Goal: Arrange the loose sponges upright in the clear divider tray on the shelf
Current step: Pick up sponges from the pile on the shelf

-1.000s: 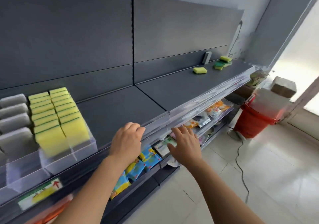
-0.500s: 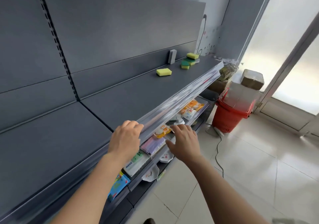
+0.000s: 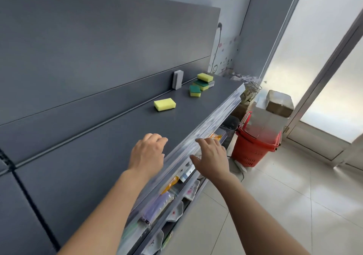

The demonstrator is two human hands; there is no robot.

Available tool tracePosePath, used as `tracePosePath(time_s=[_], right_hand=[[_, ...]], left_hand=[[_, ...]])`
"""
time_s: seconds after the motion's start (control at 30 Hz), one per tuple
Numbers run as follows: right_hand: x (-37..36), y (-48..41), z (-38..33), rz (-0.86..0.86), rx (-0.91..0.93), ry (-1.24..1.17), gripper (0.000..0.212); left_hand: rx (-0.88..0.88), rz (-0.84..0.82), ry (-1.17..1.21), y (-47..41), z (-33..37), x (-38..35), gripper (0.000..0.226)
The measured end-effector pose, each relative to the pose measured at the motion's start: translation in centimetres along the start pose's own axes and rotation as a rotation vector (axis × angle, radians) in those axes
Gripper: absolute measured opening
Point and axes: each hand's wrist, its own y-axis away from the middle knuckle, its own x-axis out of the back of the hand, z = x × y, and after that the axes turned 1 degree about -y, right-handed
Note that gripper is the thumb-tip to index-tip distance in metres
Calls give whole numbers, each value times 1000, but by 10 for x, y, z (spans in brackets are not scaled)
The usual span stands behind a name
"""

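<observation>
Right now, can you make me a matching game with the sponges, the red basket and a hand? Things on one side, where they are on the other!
Things:
1. grey sponge
2. lone yellow sponge
3. red basket
4. left hand

Places:
A. on the floor
B. lying flat on the shelf
C. above the shelf's front, holding nothing
D. standing upright against the back panel

Pairs: 1-D, 2-B, 3-A, 4-C.
</observation>
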Motion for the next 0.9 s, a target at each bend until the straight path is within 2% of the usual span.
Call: tracePosePath(time_s=[0.27, 0.67, 0.9], right_hand=[[-7, -94, 56, 1, -8, -26, 53], [-11, -240, 165, -20, 88, -13, 54], [-20, -310, 212, -46, 85, -21, 53]], left_hand=[[-1, -6, -4, -104, 13, -37, 44], [113, 26, -33, -257, 50, -99, 43], [159, 21, -50, -331, 53, -123, 42]])
